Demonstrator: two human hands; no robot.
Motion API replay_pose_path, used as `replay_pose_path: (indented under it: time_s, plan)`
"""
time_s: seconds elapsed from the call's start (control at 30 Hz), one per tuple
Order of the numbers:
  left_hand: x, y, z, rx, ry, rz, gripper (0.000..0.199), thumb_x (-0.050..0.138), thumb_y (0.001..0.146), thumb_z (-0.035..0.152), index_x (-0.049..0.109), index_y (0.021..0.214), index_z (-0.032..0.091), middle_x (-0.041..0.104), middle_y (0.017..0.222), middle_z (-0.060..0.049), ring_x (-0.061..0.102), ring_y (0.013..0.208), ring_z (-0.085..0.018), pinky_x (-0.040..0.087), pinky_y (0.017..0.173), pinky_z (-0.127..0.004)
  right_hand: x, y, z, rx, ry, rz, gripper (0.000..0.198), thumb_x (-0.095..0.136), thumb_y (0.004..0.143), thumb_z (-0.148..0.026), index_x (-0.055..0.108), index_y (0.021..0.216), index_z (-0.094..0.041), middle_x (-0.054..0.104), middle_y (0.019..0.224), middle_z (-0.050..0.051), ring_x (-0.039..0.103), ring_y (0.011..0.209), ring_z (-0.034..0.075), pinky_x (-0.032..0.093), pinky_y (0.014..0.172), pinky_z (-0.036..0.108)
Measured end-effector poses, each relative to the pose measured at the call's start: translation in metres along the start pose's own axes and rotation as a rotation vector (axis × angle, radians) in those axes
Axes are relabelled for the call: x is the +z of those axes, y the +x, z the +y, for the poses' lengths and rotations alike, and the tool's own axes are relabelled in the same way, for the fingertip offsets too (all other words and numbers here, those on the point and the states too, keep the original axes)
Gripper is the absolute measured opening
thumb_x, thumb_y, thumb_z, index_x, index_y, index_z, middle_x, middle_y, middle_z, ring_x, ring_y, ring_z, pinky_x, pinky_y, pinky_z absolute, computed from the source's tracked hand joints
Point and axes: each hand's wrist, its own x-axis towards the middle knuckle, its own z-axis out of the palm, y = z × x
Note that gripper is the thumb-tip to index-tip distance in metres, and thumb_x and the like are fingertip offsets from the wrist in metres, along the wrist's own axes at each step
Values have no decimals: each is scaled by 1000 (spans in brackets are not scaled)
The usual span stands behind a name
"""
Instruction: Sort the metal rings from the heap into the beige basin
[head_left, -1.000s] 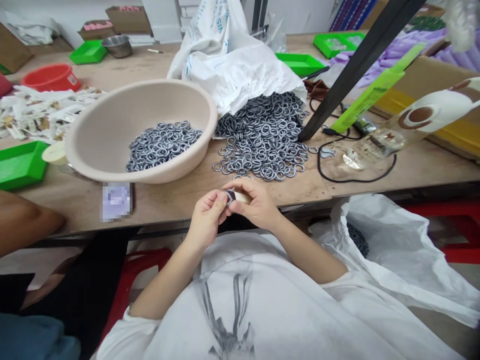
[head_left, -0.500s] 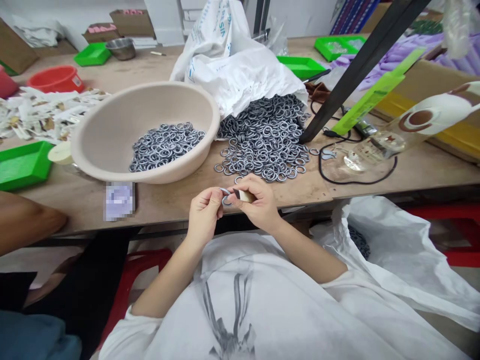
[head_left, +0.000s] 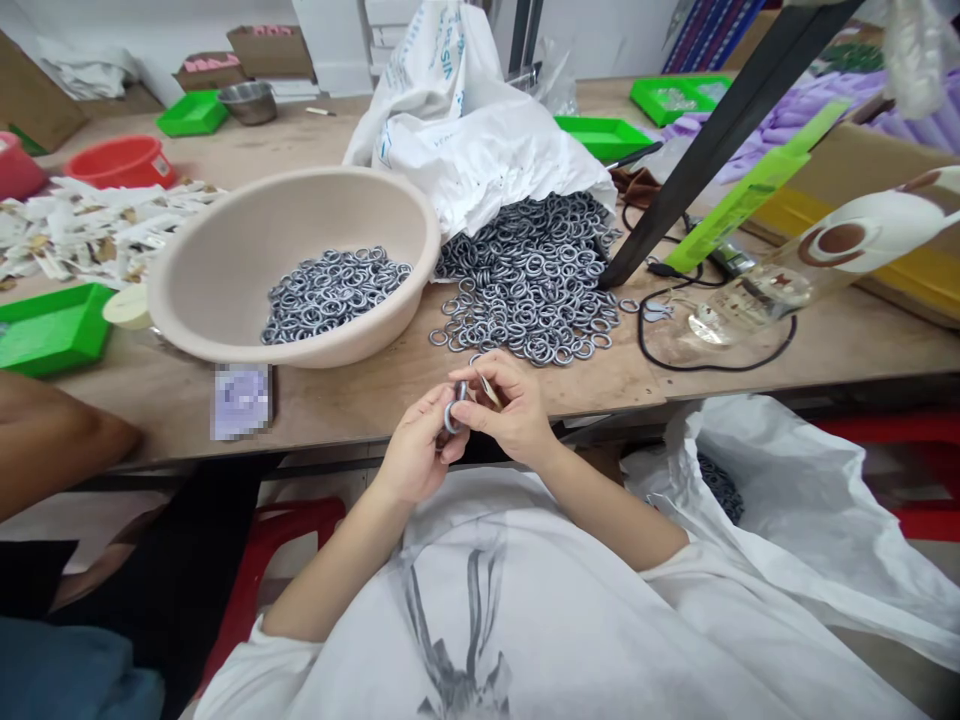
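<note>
My left hand (head_left: 416, 452) is closed on a grey ring (head_left: 449, 418), pinching it at the fingertips. Close against it, my right hand (head_left: 519, 412) has its thumb and forefinger at the same ring. A small pale-handled blade (head_left: 490, 390) is tucked in the right hand's fingers, partly hidden by them. Just beyond the hands lies a heap of grey rings (head_left: 529, 275), spilling from a white sack (head_left: 487, 150). To the left, a beige basin (head_left: 202, 255) holds more of these rings.
A dark slanted post (head_left: 697, 160) rises on the right, near a clear bottle (head_left: 757, 300) and a black cord (head_left: 720, 366). Green trays (head_left: 56, 325) and white pieces (head_left: 97, 225) lie left. A co-worker's arm (head_left: 60, 435) rests at the left edge. An open white bag (head_left: 802, 490) stands at my right.
The ring has turned between my fingers. My left hand has shifted slightly right and down, and the blade in my right hand has tilted, with its handle less exposed.
</note>
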Motion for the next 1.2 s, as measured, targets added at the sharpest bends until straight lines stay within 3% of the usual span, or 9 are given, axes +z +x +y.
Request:
replay_pose_path:
  time_s: [0.13,0.4,0.57,0.8,1.0,1.2]
  plan:
    - [1,2,1,35,37,-20,35,76,76,45,57,73,15,56,60,0,32,40,-2,21,36,-14,-5,4,2,61,12,-33,37,61,89,-59,68,89,-23,57,78,1,55,70,15,45,68,32]
    - [3,5,1,70,3,90,40,81,70,45,52,70,17,43,57,6,30,42,-3,23,37,-15,-18,-5,-7,-206,-546,-180,60,41,89,-77,56,77,-20,53,70,1,46,64,15,30,59,30]
    - [4,5,0,46,-7,93,43,81,71,48,50,71,17,38,56,8,25,41,-2,22,36,-14,-15,-7,-7,-219,-668,-196,54,34,98,-66,50,73,-21,50,70,2,44,65,15,27,59,31]
    - [4,5,1,65,-4,96,47,84,67,48,49,71,17,39,56,9,25,42,-2,23,36,-13,-14,-8,-7,-202,-651,-204,50,38,100,-59,41,67,-22,44,65,0,39,61,14,25,59,31]
    - [-3,9,-1,76,-6,66,45,84,70,44,47,70,18,44,54,8,28,40,-2,23,37,-14,-11,-3,5,-78,-572,-177,54,37,99,-63,41,64,-21,42,61,-2,39,59,12,24,58,30]
    - [-5,1,-3,8,80,-28,40,77,76,47,56,68,14,58,56,0,35,40,-2,25,38,-14,-33,13,23,118,-434,67,54,41,96,-65,45,65,-21,42,58,-4,41,58,12,28,58,28]
